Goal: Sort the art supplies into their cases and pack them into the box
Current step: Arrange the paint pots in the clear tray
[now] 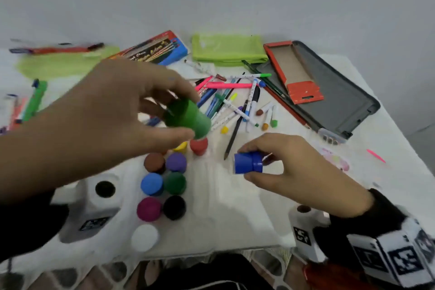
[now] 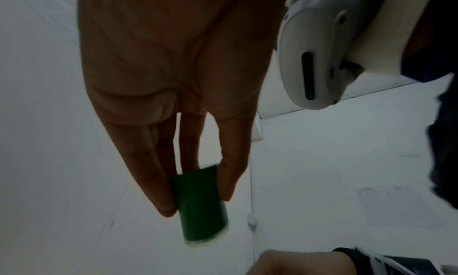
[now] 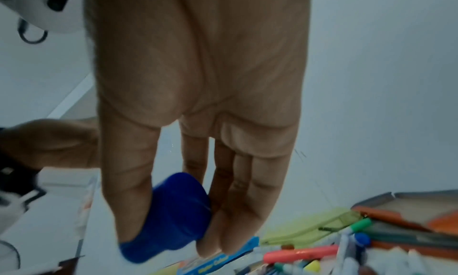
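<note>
My left hand (image 1: 181, 116) holds a green paint pot (image 1: 188, 118) tilted in the air above a group of paint pots; the wrist view shows the green paint pot (image 2: 202, 206) pinched between thumb and fingers. My right hand (image 1: 256, 163) grips a dark blue paint pot (image 1: 247, 162) on its side, just above the table; the dark blue paint pot (image 3: 171, 216) sits between thumb and fingers. Several pots stand below: red (image 1: 199, 145), brown (image 1: 154, 162), purple (image 1: 176, 161), light blue (image 1: 152, 183), dark green (image 1: 175, 182), magenta (image 1: 149, 208), black (image 1: 174, 207), white (image 1: 144, 237).
A heap of markers and pens (image 1: 235, 101) lies mid-table. Behind it are a green pouch (image 1: 227, 49), a coloured-pencil box (image 1: 155, 50), an open grey case (image 1: 334, 99) holding an orange card tray (image 1: 294, 70). More pens (image 1: 30, 101) lie at the left edge.
</note>
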